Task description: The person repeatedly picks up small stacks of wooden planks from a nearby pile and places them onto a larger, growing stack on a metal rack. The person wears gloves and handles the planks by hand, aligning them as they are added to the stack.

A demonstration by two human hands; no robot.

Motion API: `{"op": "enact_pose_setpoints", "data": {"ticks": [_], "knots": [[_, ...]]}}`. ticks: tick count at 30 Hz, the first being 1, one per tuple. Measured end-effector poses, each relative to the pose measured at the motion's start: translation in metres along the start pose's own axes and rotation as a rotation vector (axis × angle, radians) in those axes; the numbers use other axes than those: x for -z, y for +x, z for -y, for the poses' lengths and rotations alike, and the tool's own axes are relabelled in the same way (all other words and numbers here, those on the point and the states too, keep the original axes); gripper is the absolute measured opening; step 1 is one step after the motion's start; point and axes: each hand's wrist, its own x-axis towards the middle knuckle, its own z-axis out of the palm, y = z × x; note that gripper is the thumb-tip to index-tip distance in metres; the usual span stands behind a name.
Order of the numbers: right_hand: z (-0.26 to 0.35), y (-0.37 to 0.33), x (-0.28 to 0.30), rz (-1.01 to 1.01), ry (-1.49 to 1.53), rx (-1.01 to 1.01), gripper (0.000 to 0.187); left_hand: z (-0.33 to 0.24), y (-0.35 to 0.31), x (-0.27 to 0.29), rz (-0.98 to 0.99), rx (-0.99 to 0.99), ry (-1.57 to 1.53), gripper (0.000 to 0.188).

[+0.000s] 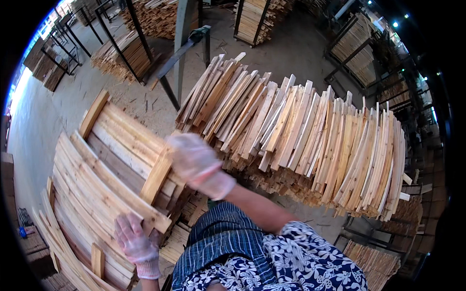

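Boards [97, 186] lie crosswise, left of the batten [156, 180], nearer our spread left hand [138, 241]; our right hand [198, 164] blurs, grip unclear.

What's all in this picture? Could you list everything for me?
Strip stack: one, pale to mid-brown, centre to right
Boards: many, pale brown, layered at left
Crosspieces: at least three, yellowish, on the boards
Background wood stacks: several, brown, top and sides
Metal frames: several, dark, around background stacks
Post: one, grey, top centre
Floor: one, grey, beneath
Small object: one, blue, far left
Lights: several, white, upper right
Apron-like cloth: one, blue striped, lower centre
Patterned garment: one, blue and white, bottom
Right forearm: one, bare, lower centre
Left fingers: whitish-pink glove, on the boards
Right fingers: whitish-pink glove, blurred, by a crosspiece
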Motion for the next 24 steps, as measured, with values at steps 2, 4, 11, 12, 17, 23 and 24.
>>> {"op": "enact_pose_setpoints", "data": {"ticks": [2, 4, 11, 12, 17, 23, 24], "knots": [[-0.079, -0.039, 0.014, 0.096, 0.062, -0.415, 0.024, -0.016, 0.011, 0.03, 0.198, 0.083, 0.045, 0.086], [-0.174, -0.101, 0.02, 0.307, -0.035, -0.93, 0.043, -0.028, 0.021, 0.052, 0.321, 0.116, 0.061, 0.08], [-0.342, -0.282, -0.037, 0.527, -0.674, -1.3, 0.086, -0.22, 0.123, -0.004, 0.703, -0.226, -1.511, 0.045], [-0.337, -0.275, -0.042, 0.506, -0.667, -1.297, 0.087, -0.263, 0.133, -0.043, 0.892, -0.116, -1.55, 0.044], [-0.325, -0.251, -0.045, 0.366, -0.598, -1.322, 0.093, -0.449, 0.115, -0.274, 1.009, 0.112, -1.365, 0.064], [-0.333, -0.244, -0.028, -0.096, -0.102, -1.697, 0.102, -0.515, 0.142, -0.295, 1.217, 0.489, -1.504, 0.095], [-0.337, -0.245, -0.025, -0.259, -0.008, -1.757, 0.102, -0.51, 0.147, -0.296, 1.217, 0.439, -1.411, 0.1]]}}
